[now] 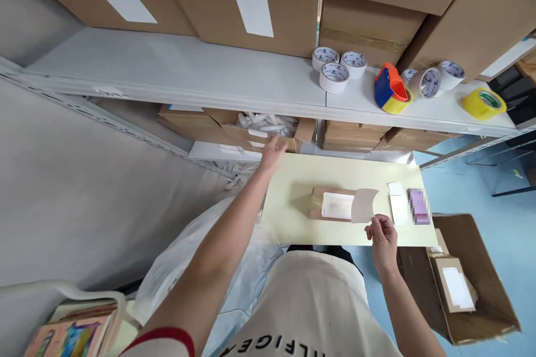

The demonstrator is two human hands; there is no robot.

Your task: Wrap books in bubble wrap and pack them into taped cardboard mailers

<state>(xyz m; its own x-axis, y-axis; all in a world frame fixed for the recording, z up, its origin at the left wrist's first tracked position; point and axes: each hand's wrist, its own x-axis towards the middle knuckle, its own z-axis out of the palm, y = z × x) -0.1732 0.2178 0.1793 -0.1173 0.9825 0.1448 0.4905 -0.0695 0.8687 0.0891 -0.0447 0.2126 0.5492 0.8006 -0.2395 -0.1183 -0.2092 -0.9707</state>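
Note:
My right hand (pixel 383 237) is closed in a pinch at the lower right corner of a curved whitish label sheet (pixel 363 206). This sheet lies over the right end of a small brown cardboard box (pixel 317 203), which has another white label (pixel 337 206) on top. My left hand (pixel 274 150) is stretched out by the front of an open carton (pixel 238 135) under the shelf. Its fingers are somewhat blurred but look apart, with nothing seen in them. Curled white paper strips (pixel 270 121) fill that carton, and one white piece (pixel 257 133) is close to the hand.
White labels (pixel 398 206) and a blurred purple item (pixel 419 206) lie on the cream tabletop (pixel 288 228). A large open carton (pixel 494 290) with boxes stands at right. Tape rolls (pixel 334 77) and a tape dispenser (pixel 390 88) sit on the shelf. A plastic bag (pixel 180 268) is at left.

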